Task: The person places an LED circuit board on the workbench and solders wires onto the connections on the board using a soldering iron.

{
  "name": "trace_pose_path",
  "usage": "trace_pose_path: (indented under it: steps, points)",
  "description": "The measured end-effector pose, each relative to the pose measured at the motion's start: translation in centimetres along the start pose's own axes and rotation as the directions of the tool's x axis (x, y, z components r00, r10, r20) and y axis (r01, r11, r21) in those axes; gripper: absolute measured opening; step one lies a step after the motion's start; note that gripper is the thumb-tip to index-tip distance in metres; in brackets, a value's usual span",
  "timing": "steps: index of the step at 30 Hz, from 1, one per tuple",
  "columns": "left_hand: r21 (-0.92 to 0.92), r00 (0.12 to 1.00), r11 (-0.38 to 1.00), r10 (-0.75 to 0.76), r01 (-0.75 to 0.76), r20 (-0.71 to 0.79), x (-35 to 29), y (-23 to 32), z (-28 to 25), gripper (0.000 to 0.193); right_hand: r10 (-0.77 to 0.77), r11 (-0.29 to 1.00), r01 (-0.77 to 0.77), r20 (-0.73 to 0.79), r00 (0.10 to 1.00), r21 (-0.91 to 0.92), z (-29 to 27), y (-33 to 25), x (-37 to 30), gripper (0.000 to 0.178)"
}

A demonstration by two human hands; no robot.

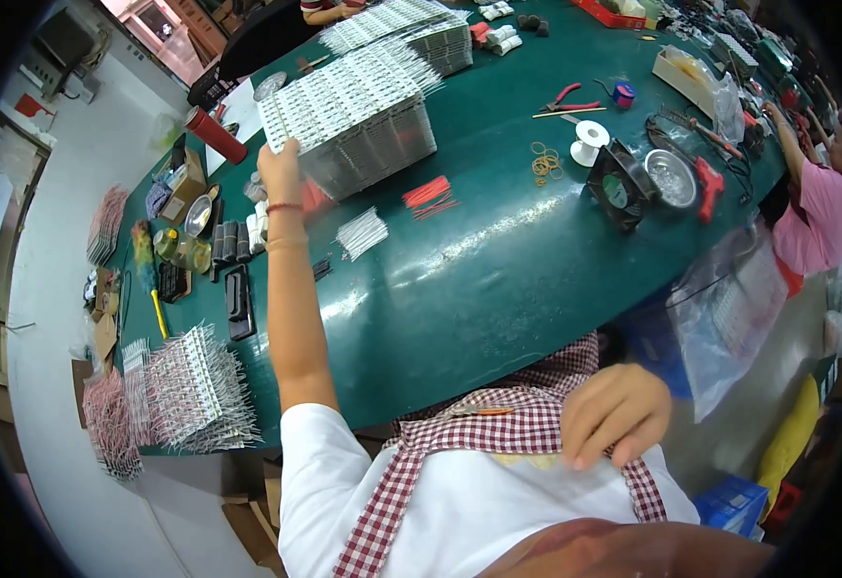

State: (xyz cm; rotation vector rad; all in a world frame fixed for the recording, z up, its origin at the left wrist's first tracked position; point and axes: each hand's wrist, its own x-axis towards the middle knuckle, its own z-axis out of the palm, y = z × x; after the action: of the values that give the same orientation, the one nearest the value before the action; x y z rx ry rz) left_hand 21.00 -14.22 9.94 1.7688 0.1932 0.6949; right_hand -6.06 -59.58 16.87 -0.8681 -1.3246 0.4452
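My left arm reaches across the green table, and my left hand (281, 175) is closed at the near left corner of a tall stack of white circuit board panels (344, 101). Its thumb lies on the top panel, and the other fingertips are partly hidden. Thin pins or wires stick out from the stack's right edge. Drawn back before my chest is my right hand (618, 414), loosely closed, with nothing showing in it. White tubes or wires (362, 233) and red tubes (430, 196) lie in small piles near the stack.
A red flask (216, 135) stands left of the stack. Wired boards (199, 390) are piled at the table's left edge. Toward the right lie rubber bands (545, 164), a white spool (590, 143), a black fan (620, 183), a metal bowl (671, 178) and pliers (572, 101). A person in pink (816, 217) sits at right.
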Motion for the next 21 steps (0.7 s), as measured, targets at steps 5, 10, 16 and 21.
trace_pose_path:
  steps: [5,10,16,21]
  points:
    - [-0.297,0.976,0.948,0.047,-0.111,-0.213,-8.8,5.5,-0.8,0.039,0.110,0.994,-0.111,-0.158,0.981,-0.004,-0.5,2.0,-0.7,0.027]
    - [-0.517,0.994,0.853,-0.103,0.074,-0.027,-21.3,9.0,-3.1,0.045,0.264,0.957,-0.291,-0.441,0.858,0.005,0.7,4.5,-1.3,0.027]
    - [-0.578,0.837,0.622,-0.493,0.529,0.237,-36.1,7.4,0.1,0.044,0.072,0.240,-0.564,-0.565,0.822,-0.790,1.2,8.6,-0.2,0.035]
    - [-0.191,0.909,0.905,-0.326,0.379,0.258,-41.8,3.3,1.3,0.061,0.351,0.054,-0.637,-0.582,0.733,-0.769,1.6,12.9,-1.4,0.047]
